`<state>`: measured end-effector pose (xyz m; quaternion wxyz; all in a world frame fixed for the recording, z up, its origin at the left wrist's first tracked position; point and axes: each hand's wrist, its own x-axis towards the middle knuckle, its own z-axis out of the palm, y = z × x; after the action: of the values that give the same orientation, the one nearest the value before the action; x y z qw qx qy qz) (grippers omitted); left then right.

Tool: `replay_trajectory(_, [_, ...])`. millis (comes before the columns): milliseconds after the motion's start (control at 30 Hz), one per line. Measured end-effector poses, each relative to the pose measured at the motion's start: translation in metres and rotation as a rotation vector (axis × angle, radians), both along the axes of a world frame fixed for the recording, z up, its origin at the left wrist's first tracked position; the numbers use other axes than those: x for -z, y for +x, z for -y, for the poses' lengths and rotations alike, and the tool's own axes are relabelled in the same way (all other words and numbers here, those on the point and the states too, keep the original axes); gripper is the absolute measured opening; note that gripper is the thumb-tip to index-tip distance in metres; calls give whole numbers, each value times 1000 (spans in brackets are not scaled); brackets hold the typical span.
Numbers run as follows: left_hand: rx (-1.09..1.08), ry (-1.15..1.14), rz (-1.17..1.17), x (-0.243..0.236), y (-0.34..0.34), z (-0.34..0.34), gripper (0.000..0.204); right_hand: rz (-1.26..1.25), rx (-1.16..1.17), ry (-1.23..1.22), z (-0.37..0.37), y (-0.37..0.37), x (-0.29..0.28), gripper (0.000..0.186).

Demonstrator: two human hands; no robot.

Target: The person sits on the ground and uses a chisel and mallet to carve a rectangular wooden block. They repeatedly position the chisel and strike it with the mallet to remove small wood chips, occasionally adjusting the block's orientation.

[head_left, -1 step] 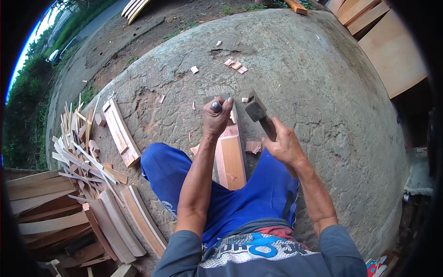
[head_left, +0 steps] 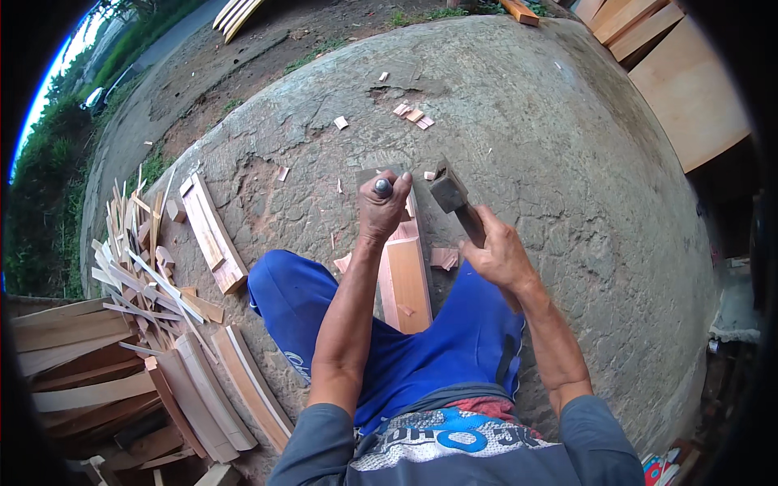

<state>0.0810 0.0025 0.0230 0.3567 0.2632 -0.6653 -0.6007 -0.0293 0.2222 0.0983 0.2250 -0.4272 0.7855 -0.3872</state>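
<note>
Daylight is falling evenly over an outdoor yard, where a broad slab of rough, cracked concrete (head_left: 567, 146) is spreading across most of the ground. Small wood chips (head_left: 412, 114) are lying scattered on it. Bare dirt (head_left: 267, 49) is bordering the slab at the top, with a paved road (head_left: 162, 40) and green bushes (head_left: 40, 186) running along the left (a strip of blue sky is showing there). Pale boards (head_left: 689, 89) are leaning at upper right, and offcuts (head_left: 138, 259) are piling up at left.

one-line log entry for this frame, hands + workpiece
left hand: grips chisel upright on plank | right hand: holds hammer beside chisel top | plank: between knees on concrete | offcuts pile: to person's left
</note>
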Motion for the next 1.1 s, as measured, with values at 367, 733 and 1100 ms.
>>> replay_trajectory(367, [-66, -209, -95, 24, -18, -1, 36, -161, -118, -206, 16, 3, -79, 46])
replay_trajectory(733, [-7, 87, -24, 33, -10, 33, 23, -321, -204, 94, 33, -11, -25, 41])
replay_trajectory(1100, [388, -590, 187, 7, -81, -74, 20, 625, 506, -81, -87, -9, 22, 45])
